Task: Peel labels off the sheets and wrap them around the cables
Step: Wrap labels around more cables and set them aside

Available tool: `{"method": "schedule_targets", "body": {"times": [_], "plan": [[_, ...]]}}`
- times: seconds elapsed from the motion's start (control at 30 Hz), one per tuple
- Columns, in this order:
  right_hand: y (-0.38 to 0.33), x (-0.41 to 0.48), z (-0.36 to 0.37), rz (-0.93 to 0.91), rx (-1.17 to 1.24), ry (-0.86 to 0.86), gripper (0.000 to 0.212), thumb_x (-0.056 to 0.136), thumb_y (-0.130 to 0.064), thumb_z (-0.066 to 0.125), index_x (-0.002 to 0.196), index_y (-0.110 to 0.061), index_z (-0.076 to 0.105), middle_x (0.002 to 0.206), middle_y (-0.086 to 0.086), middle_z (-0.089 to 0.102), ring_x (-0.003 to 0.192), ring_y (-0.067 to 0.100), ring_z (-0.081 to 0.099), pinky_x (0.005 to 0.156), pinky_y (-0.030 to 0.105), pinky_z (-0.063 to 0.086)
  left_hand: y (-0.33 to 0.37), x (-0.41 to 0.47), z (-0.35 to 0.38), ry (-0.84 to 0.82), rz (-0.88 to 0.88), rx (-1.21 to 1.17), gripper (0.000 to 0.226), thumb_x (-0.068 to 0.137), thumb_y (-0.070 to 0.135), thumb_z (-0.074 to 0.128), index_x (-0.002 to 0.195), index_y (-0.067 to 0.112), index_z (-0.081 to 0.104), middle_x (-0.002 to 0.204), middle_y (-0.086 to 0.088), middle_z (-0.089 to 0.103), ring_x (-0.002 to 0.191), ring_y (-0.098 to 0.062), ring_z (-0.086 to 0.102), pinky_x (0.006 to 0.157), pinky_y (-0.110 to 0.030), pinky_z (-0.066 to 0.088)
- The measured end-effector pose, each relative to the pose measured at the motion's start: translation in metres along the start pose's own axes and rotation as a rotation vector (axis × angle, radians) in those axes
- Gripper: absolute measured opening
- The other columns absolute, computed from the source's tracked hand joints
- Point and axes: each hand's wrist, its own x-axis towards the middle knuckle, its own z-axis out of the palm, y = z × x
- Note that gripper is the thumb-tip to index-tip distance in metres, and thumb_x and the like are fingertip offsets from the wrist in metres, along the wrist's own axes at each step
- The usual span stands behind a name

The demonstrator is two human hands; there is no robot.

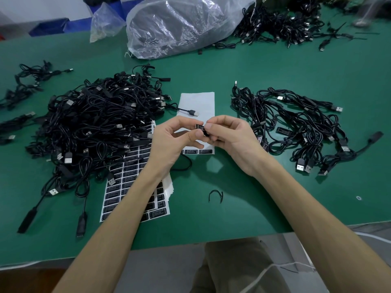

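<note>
- A small black label (201, 129) is pinched between the thumb and forefinger of the left hand (169, 142) and the thumb and forefinger of the right hand (230, 140). The other fingers are curled loosely beneath.
- The label is held above the table (232, 218), over a white backing sheet (197, 98). It appears to be folded round a cable, though the cable itself is mostly hidden by the fingers.
- That sheet is almost stripped: only a bottom row of labels (198, 151) is left on it.
- A stack of full label sheets (135, 187) is seen under the left forearm, untouched.
- In the smaller pile at the right (296, 127) labels can be made out on some cables, so these are judged done.
- The far larger heap at the left (95, 123) is judged still to be labelled; most of the work remains.
</note>
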Motion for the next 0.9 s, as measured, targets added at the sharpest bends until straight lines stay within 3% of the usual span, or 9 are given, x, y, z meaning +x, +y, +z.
{"method": "schedule_targets", "body": {"times": [0.2,0.53,0.77,0.9], "plan": [[-0.0010,-0.0006,-0.0004,-0.010,-0.020,0.001,0.006,0.090,-0.006,0.076,0.093,-0.009,0.071,0.070,0.005,0.063,0.065,0.015,0.058,0.090,0.042,0.052,-0.0006,-0.0008,-0.0002,-0.007,-0.003,0.009,0.015,0.087,-0.001,0.076,0.101,0.001,0.072,0.086,-0.006,0.076,0.078,-0.034,0.077,0.068,-0.033,0.061],[-0.0002,-0.0003,-0.0007,-0.016,-0.016,0.011,0.007,0.090,-0.006,0.077,0.094,-0.008,0.071,0.070,0.006,0.063,0.065,0.016,0.058,0.092,0.045,0.051,0.0010,-0.0012,0.0005,-0.025,0.012,-0.003,0.021,0.084,0.010,0.078,0.104,0.008,0.071,0.088,-0.006,0.073,0.077,-0.033,0.077,0.067,-0.034,0.062],[-0.0008,-0.0007,0.0006,-0.017,-0.033,0.012,0.008,0.090,-0.006,0.077,0.095,-0.008,0.071,0.070,0.006,0.062,0.066,0.018,0.057,0.088,0.043,0.051,0.0002,-0.0011,0.0000,-0.026,0.011,0.016,0.014,0.089,0.004,0.075,0.102,0.005,0.070,0.087,-0.005,0.074,0.076,-0.032,0.076,0.067,-0.035,0.062],[-0.0004,-0.0015,0.0017,-0.016,-0.039,0.022,0.007,0.090,-0.006,0.077,0.092,-0.009,0.071,0.069,0.004,0.063,0.064,0.016,0.057,0.096,0.052,0.052,0.0014,-0.0022,0.0010,-0.030,0.025,0.039,0.011,0.092,0.008,0.075,0.102,0.008,0.071,0.089,-0.004,0.074,0.078,-0.030,0.076,0.066,-0.033,0.061]]}}
